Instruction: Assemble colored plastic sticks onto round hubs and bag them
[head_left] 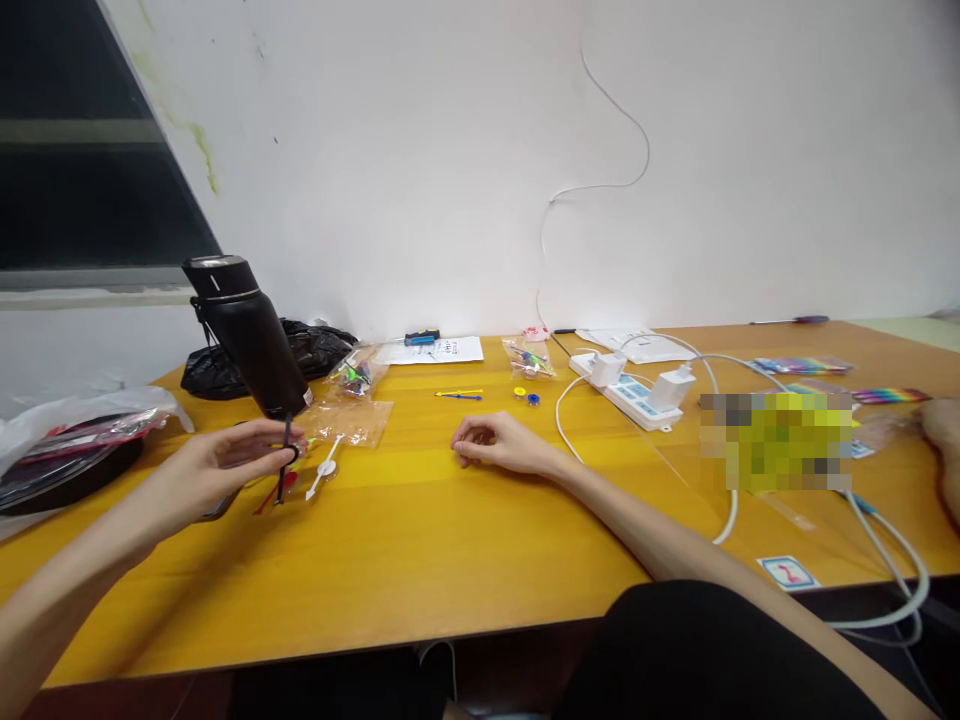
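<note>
We record a yellow worktop point(450, 560) against a white wall, with a dark window at left. The left hand's point(214, 468) fingers point(262, 434) pinch a thin black strip point(286, 455), upright near a black flask point(247, 335). The right hand point(499, 446) rests mid-worktop with its fingers curled; whether they grip anything, we cannot tell.

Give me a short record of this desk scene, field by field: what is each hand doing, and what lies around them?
left hand: fingers pinch a thin black stick, held upright
right hand: curled, resting on the table; whether it holds anything cannot be seen
by the left hand: white piece, clear bag, black bottle
mid-table: blue stick
to the right: power strip with white chargers plugged in
</note>
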